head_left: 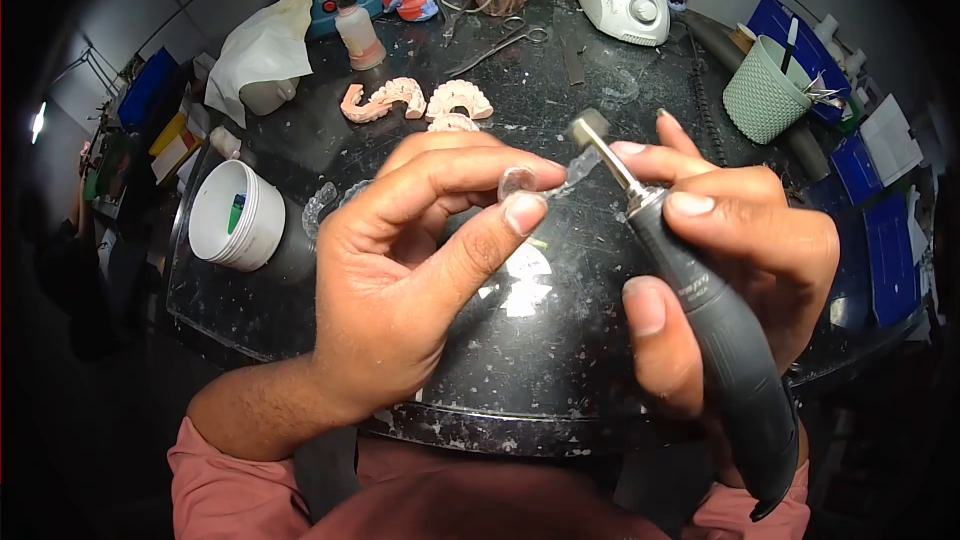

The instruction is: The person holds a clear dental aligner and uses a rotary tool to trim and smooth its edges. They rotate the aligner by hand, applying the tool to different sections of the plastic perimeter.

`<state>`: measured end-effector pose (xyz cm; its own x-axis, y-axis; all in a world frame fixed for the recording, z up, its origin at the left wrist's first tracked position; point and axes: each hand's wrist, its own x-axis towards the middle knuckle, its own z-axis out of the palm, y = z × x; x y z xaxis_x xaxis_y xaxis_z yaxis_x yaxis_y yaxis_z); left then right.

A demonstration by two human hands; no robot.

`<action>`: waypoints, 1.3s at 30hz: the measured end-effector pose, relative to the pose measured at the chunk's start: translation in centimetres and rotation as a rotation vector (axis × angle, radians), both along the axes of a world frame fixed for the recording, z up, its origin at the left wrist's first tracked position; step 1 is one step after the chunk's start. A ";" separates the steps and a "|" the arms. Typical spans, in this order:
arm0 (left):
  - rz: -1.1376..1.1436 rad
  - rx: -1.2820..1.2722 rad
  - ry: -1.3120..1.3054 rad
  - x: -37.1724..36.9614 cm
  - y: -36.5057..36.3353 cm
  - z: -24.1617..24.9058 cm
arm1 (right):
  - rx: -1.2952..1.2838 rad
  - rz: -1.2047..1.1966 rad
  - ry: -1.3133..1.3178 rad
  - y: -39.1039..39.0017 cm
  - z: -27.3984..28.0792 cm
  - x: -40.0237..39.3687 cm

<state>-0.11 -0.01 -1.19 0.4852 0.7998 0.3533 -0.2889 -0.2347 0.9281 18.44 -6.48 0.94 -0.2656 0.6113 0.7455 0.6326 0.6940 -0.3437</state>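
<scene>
My left hand (410, 270) pinches a small clear plastic dental tray (520, 182) between thumb and fingers, held above the dark speckled table (560, 360). My right hand (730, 250) grips a grey rotary handpiece (720, 330) like a pen. Its metal shaft ends in a cylindrical grinding bur (588, 127) right beside the clear piece's edge. Pink dental casts (415, 100) lie on the table behind my hands.
A white tub (235, 215) sits at the left, more clear trays (322, 205) next to it. At the back are scissors (500, 43), a small bottle (358, 32), a white motor unit (625, 0) and a green basket (765, 90) with tools. Blue boxes (885, 230) line the right.
</scene>
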 end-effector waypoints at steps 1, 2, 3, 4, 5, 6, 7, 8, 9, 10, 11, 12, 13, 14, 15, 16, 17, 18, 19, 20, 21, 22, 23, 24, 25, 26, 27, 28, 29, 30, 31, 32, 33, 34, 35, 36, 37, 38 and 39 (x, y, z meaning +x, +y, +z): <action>0.048 0.084 0.061 -0.1 0.2 0.0 | 0.001 0.017 0.021 0.0 0.0 0.0; 0.031 -0.055 -0.027 0.1 -0.1 0.1 | 0.000 0.018 0.021 0.0 0.0 0.0; 0.034 -0.055 -0.025 0.1 -0.1 0.0 | -0.003 0.027 0.001 -0.1 0.1 -0.1; 0.016 -0.105 -0.061 0.1 -0.1 -0.1 | -0.005 0.037 -0.018 -0.1 0.1 -0.1; -0.001 -0.156 -0.098 0.1 -0.1 -0.1 | -0.006 0.040 -0.017 -0.1 0.1 -0.2; 0.002 -0.156 -0.096 0.0 -0.1 0.0 | -0.008 0.041 0.001 -0.1 0.0 -0.3; -0.014 -0.165 -0.100 -0.1 -0.1 0.1 | -0.010 0.040 0.018 0.0 -0.1 -0.3; -0.032 -0.175 -0.104 -0.1 -0.1 0.1 | -0.010 0.041 0.019 -0.1 -0.3 -0.5; -0.031 -0.177 -0.103 -0.1 -0.1 0.0 | -0.013 0.061 0.086 -0.1 -0.8 -0.9; -0.016 -0.151 -0.140 0.0 -0.2 -0.1 | -0.017 0.081 0.154 -0.2 -1.2 -1.1; -0.001 -0.126 -0.176 0.1 -0.3 -0.3 | -0.019 0.083 0.156 -0.2 -1.3 -1.3; 0.001 -0.128 -0.174 0.0 -0.2 -0.4 | -0.007 0.103 0.159 -0.2 -1.4 -1.4; -0.012 -0.109 -0.165 -0.1 -0.1 -0.5 | 0.006 0.122 0.162 -0.2 -1.5 -1.4; -0.026 -0.089 -0.156 -0.1 -0.1 -0.5 | 0.011 0.136 0.150 -0.1 -1.5 -1.5; -0.025 -0.090 -0.155 -0.2 0.0 -0.5 | 0.010 0.136 0.151 0.0 -1.6 -1.5; -0.024 -0.038 -0.110 -0.3 0.0 -0.5 | 0.016 0.159 0.160 0.1 -1.7 -1.5; -0.022 0.013 -0.065 -0.4 0.0 -0.5 | 0.022 0.181 0.169 0.2 -1.8 -1.5; -0.022 0.012 -0.065 -0.4 0.0 -0.5 | 0.022 0.181 0.169 0.2 -1.8 -1.5; -0.004 0.067 -0.052 -0.4 0.1 -0.7 | 0.013 0.167 0.164 0.2 -1.7 -1.6; 0.014 0.121 -0.039 -0.4 0.1 -0.7 | 0.004 0.152 0.159 0.2 -1.7 -1.7; 0.014 0.121 -0.040 -0.4 0.1 -0.7 | 0.004 0.152 0.159 0.1 -1.6 -1.6; 0.025 0.140 -0.009 -0.5 0.2 -0.6 | -0.014 0.172 0.160 0.1 -1.5 -1.6; 0.035 0.160 0.022 -0.5 0.3 -0.6 | -0.032 0.192 0.161 0.1 -1.5 -1.5; 0.036 0.161 0.022 -0.5 0.3 -0.6 | -0.031 0.193 0.161 0.1 -1.6 -1.6; 0.045 0.157 0.007 -0.5 0.3 -0.7 | -0.022 0.167 0.177 0.1 -1.6 -1.8; 0.053 0.153 -0.007 -0.5 0.3 -0.8 | -0.012 0.141 0.193 0.0 -1.7 -1.8; 0.052 0.153 -0.007 -0.5 0.3 -0.7 | -0.012 0.141 0.193 0.0 -1.6 -1.8; 0.065 0.229 0.046 -0.6 0.4 -0.7 | -0.025 0.167 0.183 0.0 -1.5 -1.7; 0.078 0.306 0.098 -0.7 0.5 -0.6 | -0.038 0.192 0.173 0.1 -1.4 -1.7; 0.077 0.306 0.098 -0.7 0.5 -0.6 | -0.033 0.186 0.179 0.1 -1.5 -1.8; 0.097 0.284 0.103 -0.8 0.3 -0.6 | -0.032 0.186 0.178 0.1 -1.5 -1.8; 0.118 0.260 0.108 -0.8 0.3 -0.6 | -0.031 0.179 0.184 0.1 -1.6 -1.7; 0.118 0.260 0.108 -0.8 0.4 -0.6 | -0.028 0.174 0.189 0.1 -1.7 -1.7; 0.125 0.333 0.134 -0.8 0.5 -0.6 | -0.027 0.174 0.188 0.0 -1.5 -1.7; 0.132 0.405 0.161 -0.8 0.6 -0.5 | -0.044 0.163 0.171 -0.1 -1.3 -1.8; 0.132 0.405 0.161 -0.8 0.7 -0.6 | -0.061 0.153 0.154 -0.2 -1.2 -1.8; 0.130 0.403 0.153 -0.8 0.7 -0.7 | -0.061 0.154 0.154 -0.2 -1.3 -1.8; 0.128 0.400 0.147 -0.9 0.8 -0.8 | -0.057 0.158 0.163 -0.1 -1.4 -1.7; 0.128 0.401 0.147 -0.9 0.8 -0.8 | -0.052 0.161 0.172 0.0 -1.5 -1.6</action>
